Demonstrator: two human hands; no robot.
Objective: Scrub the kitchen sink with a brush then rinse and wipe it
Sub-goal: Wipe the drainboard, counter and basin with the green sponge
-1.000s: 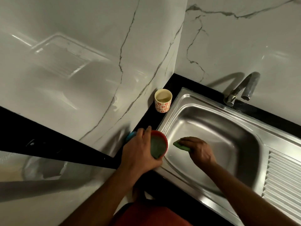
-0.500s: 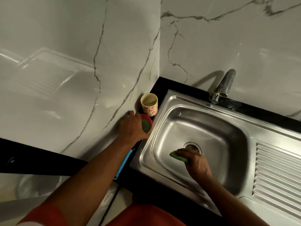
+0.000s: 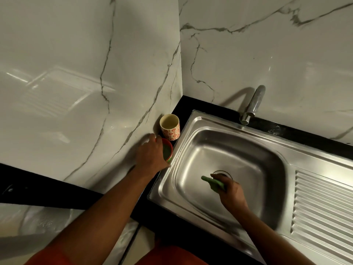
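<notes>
**Marble corner, scrubber at the drain**

White grey-veined marble wall tiles [image 3: 76,92] meet above a black desk [image 3: 184,106] that carries a stainless steel sink [image 3: 208,122] with a ribbed drainboard [image 3: 324,207] and a chrome tap [image 3: 254,104]. The right hand [image 3: 233,192] grips a green scrubbing pad [image 3: 214,183] on the basin floor, at the drain. The left hand [image 3: 152,155] curls round a small red round tub [image 3: 169,152] just beside a red-flowered cream cup [image 3: 170,127].

Both arms outstretched; left hand [image 3: 152,156] seemingly cupped, right hand [image 3: 232,192] curled.
</notes>
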